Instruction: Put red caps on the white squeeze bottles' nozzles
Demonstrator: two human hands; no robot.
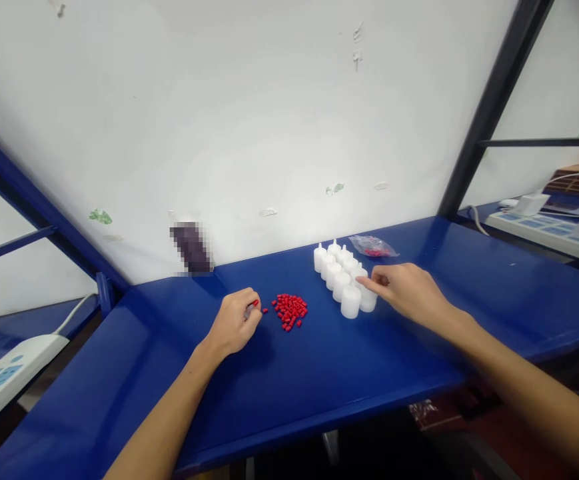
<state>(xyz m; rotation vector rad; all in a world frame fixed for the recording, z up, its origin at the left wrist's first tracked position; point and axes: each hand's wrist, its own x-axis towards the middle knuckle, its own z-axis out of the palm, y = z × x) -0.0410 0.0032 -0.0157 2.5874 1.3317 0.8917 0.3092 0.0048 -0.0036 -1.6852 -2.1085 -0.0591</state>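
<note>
My left hand (236,321) is closed in a pinch around a small red cap (256,303), just left of a loose pile of similar red caps (290,311). Part of what it grips is hidden by the fingers. To the right, small white bottles (342,285) with pointed tips stand upright in two rows. My right hand (402,288) reaches over the near right end of them, thumb and forefinger closed around the top of a white bottle (368,301). The fingers cover that bottle's tip.
A clear plastic bag (373,246) with red pieces lies behind the bottles on the blue table (289,393). A dark blurred object (192,247) leans against the white wall. White power strips (12,377) sit beyond the table at left and right, past the metal frame posts.
</note>
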